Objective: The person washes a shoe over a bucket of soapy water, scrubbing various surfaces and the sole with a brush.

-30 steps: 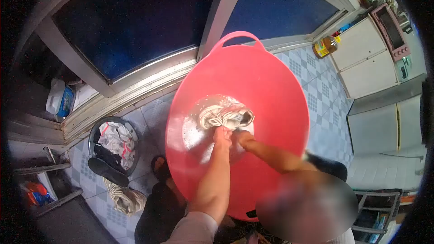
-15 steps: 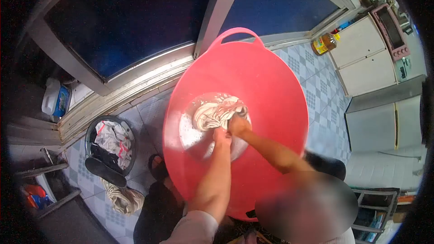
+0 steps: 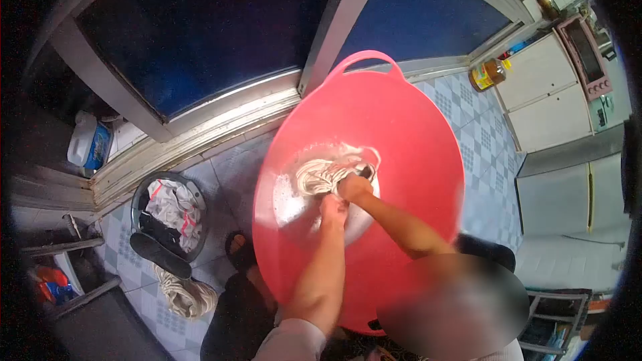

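A wet, cream-and-dark striped cloth (image 3: 317,177) lies bunched in shallow, sudsy water at the bottom of a large pink tub (image 3: 418,134). Closed around the near edge of this cloth is my right hand (image 3: 355,188), its fingers partly hidden by folds. My left hand (image 3: 334,208) sits just below and left of it, also closed, against the lower edge of the bunch. The two hands are almost touching. A loop of the cloth stands out to the right, above my right hand.
Left of the tub stands a grey basin (image 3: 202,204) of white and black clothes, with a dark sandal-like object (image 3: 160,255) at its rim. More striped cloth (image 3: 190,299) lies on the tiled floor. A glass door (image 3: 200,40), an oil bottle (image 3: 487,75) and white cabinets (image 3: 538,87) stand beyond.
The view has shifted, so the surroundings sit slightly lower and to the right. The cloth bunch looks lower and flatter, and a loop now shows on its right side. Both hands stay at its near edge.
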The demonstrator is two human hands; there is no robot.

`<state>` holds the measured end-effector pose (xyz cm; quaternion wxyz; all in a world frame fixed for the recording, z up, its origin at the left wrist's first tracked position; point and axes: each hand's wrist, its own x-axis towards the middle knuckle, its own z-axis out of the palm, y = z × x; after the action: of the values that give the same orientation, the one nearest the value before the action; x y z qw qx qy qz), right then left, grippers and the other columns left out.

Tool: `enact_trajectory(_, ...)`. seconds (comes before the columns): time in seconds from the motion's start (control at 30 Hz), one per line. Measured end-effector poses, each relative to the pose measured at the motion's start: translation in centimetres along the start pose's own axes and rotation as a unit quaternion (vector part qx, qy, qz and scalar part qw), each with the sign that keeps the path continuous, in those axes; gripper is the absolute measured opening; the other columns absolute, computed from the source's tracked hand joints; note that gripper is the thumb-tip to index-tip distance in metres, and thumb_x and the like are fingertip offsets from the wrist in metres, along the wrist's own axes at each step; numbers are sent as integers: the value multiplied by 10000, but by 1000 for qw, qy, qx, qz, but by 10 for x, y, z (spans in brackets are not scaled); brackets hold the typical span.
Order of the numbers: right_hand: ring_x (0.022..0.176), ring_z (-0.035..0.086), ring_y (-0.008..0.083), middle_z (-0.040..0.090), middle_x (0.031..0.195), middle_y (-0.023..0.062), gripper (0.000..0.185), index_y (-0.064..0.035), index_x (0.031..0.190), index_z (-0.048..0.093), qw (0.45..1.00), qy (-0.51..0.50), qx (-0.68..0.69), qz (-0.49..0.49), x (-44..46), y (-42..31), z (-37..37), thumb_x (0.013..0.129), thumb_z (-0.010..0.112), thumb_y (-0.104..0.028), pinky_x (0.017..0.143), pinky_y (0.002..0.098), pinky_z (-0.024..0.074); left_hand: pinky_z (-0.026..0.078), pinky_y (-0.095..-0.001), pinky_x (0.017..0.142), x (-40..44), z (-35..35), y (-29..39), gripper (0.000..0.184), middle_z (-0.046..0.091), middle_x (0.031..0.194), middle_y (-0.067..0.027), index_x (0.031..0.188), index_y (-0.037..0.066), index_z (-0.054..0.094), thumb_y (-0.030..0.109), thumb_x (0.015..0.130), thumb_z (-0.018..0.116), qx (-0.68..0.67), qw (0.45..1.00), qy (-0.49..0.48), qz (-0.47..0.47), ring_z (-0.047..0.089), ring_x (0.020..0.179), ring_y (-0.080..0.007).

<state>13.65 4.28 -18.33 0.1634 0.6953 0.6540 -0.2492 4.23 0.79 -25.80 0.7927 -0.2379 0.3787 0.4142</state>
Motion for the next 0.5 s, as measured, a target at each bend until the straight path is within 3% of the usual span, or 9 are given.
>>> enact_trajectory(0.03, 813, 614, 370, 628, 878, 218, 329, -13, 916, 621, 999, 22, 20, 19, 4, 4, 15, 845, 405, -250, 707, 441, 493, 399, -308, 419, 5, -13, -2, 55, 460, 649, -71, 675, 52, 492, -3, 673, 488, -25, 999, -27, -28, 489, 503, -203)
enact_trajectory(0.1, 841, 606, 386, 626, 867, 223, 395, -17, 1041, 576, 999, 26, 47, 0, -54, -31, -47, 883, 358, -305, 729, 454, 482, 371, -309, 394, -11, 2, 4, 88, 433, 631, -53, 653, 67, 482, -15, 683, 476, -39, 999, 5, -34, 445, 462, -190)
enact_trajectory(0.17, 894, 589, 402, 618, 905, 229, 463, -19, 1156, 490, 976, 52, 201, 68, -80, -36, -57, 899, 333, -370, 754, 473, 470, 345, -294, 388, 2, 2, 1, 100, 427, 622, -40, 649, 78, 482, -5, 702, 464, -40, 999, 7, -27, 425, 448, -172)
enact_trajectory(0.23, 931, 572, 417, 602, 954, 245, 521, -20, 1231, 402, 990, 21, 142, 19, -86, -41, -69, 894, 334, -411, 775, 483, 459, 324, -274, 385, 6, 6, -11, 98, 434, 612, -31, 662, 78, 486, 5, 718, 453, -41, 999, 3, 16, 420, 434, -153)
enact_trajectory(0.3, 934, 583, 399, 596, 991, 247, 489, -16, 1164, 486, 993, -16, 101, 64, -75, -52, -67, 870, 376, -391, 763, 472, 472, 330, -263, 391, 0, 4, -15, 87, 486, 642, -40, 742, 67, 525, 12, 741, 458, -53, 997, 36, 37, 448, 453, -147)
enact_trajectory(0.33, 923, 603, 359, 603, 1004, 225, 460, -15, 1066, 567, 994, -105, -35, -14, -50, -44, -56, 837, 420, -385, 754, 461, 485, 330, -263, 391, -6, 1, -13, 87, 486, 642, -40, 742, 67, 525, 12, 741, 458, -55, 997, 34, 39, 448, 453, -147)
enact_trajectory(0.43, 882, 618, 334, 612, 979, 190, 398, -14, 959, 618, 999, -23, 6, 45, -41, -55, -42, 821, 447, -346, 728, 458, 494, 358, -257, 404, -16, 5, 0, 107, 537, 686, -49, 840, 48, 552, 44, 775, 467, -5, 999, -37, -2, 494, 502, -147)
enact_trajectory(0.47, 842, 616, 346, 613, 915, 176, 407, -19, 1058, 574, 994, -23, -93, -46, -37, -42, -31, 848, 420, -331, 727, 466, 489, 375, -255, 414, -15, 5, -3, 122, 557, 724, -55, 870, 46, 558, 70, 793, 466, -1, 1000, -8, 11, 519, 537, -149)
enact_trajectory(0.5, 842, 616, 346, 613, 915, 176, 407, -19, 1058, 574, 995, -24, -91, -44, -46, -38, -27, 848, 420, -331, 727, 466, 489, 391, -252, 425, -11, 1, -6, 142, 578, 762, -60, 900, 44, 564, 95, 812, 465, 5, 999, 21, 25, 544, 572, -152)
